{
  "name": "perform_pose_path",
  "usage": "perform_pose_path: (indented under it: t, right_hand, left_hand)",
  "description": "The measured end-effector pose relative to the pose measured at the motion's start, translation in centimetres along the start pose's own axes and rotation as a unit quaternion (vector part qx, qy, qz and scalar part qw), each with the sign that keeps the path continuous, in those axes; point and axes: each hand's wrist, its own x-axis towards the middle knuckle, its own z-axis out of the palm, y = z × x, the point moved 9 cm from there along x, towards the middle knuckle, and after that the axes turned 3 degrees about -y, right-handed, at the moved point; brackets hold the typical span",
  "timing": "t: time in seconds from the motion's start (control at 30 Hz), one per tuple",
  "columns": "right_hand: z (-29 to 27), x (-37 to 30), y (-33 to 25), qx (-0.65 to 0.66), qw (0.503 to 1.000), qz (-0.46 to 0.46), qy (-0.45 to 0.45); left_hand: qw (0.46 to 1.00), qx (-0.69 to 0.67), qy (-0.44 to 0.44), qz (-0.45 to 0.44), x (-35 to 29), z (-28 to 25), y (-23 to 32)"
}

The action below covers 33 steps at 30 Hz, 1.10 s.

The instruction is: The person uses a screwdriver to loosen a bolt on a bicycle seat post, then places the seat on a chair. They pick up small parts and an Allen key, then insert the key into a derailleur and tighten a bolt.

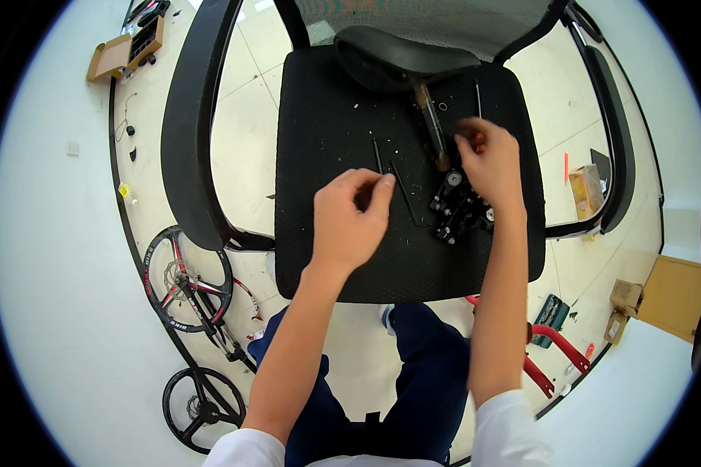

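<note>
My left hand (pixel 350 214) is over the middle of the black chair seat (pixel 308 265). Its thumb and fingers are curled together, and whatever they pinch is hidden. Beside its fingertips lie two thin black hex keys, one (pixel 377 154) touching the hand's outline and a longer one (pixel 403 193). My right hand (pixel 491 167) hovers at the seat's right, its fingertips blurred. A red part (pixel 480 142) shows between its thumb and fingers, in line with a dark shaft (pixel 477 97); I cannot tell whether it is gripped. Below this hand sits a cluster of black brake-caliper-like parts (pixel 459 206).
A black bicycle saddle (pixel 401 58) with its seatpost (pixel 430 117) lies across the seat's back. Armrests (pixel 191 132) flank both sides. Bicycle wheels (pixel 187 268) lean along the left wall. Red frame tubes (pixel 557 335), a green case (pixel 551 319) and cardboard boxes (pixel 625 300) occupy the right floor.
</note>
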Motion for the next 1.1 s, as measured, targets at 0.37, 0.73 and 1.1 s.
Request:
perform_pose_path:
  t: [0.37,0.73,1.1]
  right_hand:
    - [0.7,5.3,0.6,-0.008,0.998,-0.047,-0.042]
    - [0.2,-7.2,-3.2,0.923,0.374,-0.017,-0.089]
    - [3.1,-8.4,-5.6,0.766,0.633,0.04,-0.105]
  left_hand:
    - [0.932,0.269,0.003,0.241,3.6,8.0,3.8]
    - [0.965,-0.261,-0.002,0.011,-0.2,2.7,2.7]
    - [0.931,-0.355,-0.064,0.06,-3.3,-0.9,5.7]
